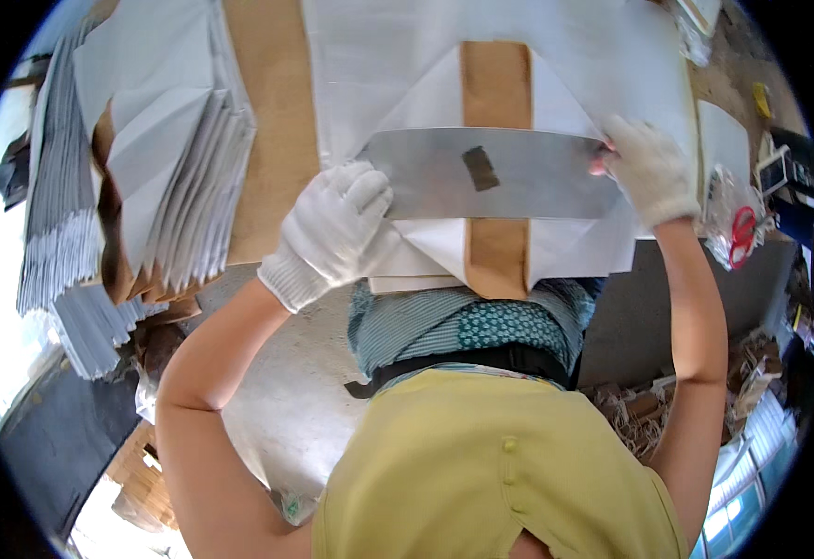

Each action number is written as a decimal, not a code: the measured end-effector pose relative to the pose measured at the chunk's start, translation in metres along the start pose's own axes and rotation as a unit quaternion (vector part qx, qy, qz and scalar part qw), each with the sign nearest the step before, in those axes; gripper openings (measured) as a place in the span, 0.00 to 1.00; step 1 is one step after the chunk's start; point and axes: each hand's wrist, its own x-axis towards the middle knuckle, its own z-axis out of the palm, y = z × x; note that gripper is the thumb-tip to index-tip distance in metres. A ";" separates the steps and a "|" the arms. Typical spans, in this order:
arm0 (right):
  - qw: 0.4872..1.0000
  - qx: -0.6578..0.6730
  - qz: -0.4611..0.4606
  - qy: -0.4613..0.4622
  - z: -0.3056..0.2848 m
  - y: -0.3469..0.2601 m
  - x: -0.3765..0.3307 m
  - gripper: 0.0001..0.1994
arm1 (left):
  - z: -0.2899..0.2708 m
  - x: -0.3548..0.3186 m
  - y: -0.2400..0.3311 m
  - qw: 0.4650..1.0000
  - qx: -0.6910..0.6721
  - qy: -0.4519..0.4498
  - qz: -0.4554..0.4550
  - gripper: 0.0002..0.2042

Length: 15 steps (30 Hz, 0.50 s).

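A flat grey metal plate [556, 172] with a dark patch of tape at its middle lies crosswise over a white paper sheet [565, 244]. The sheet's folded corners form a diamond shape, and a brown paper strip [496, 84] runs down its centre under the plate. My left hand [340, 219], in a white knitted glove, has its fingers curled at the plate's left end. At the right end, my right hand [647, 170] pinches the plate; its glove leaves some fingertips bare. Both hands are closed.
Tall stacks of folded white paper bags [174, 158] stand at the left. White paper sheets [379, 56] cover the table beyond the plate. Red-handled scissors [742, 233] lie on clear plastic at the right edge. Bundled brown pieces [640, 410] sit low at the right.
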 end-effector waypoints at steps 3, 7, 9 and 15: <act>0.999 -0.006 0.013 -0.045 0.008 0.002 0.027 0.16 | 0.018 0.019 0.024 0.995 0.079 -0.033 0.048 0.14; 0.970 0.130 0.070 -0.193 -0.017 -0.002 0.035 0.16 | 0.039 0.030 0.023 0.993 0.083 -0.072 0.050 0.09; 0.967 0.200 0.043 -0.151 -0.005 0.011 0.016 0.18 | 0.039 0.032 0.020 0.996 0.049 -0.072 0.037 0.08; 0.984 0.108 -0.141 -0.007 0.004 0.006 -0.051 0.26 | 0.049 0.021 0.014 0.982 -0.179 0.057 -0.017 0.12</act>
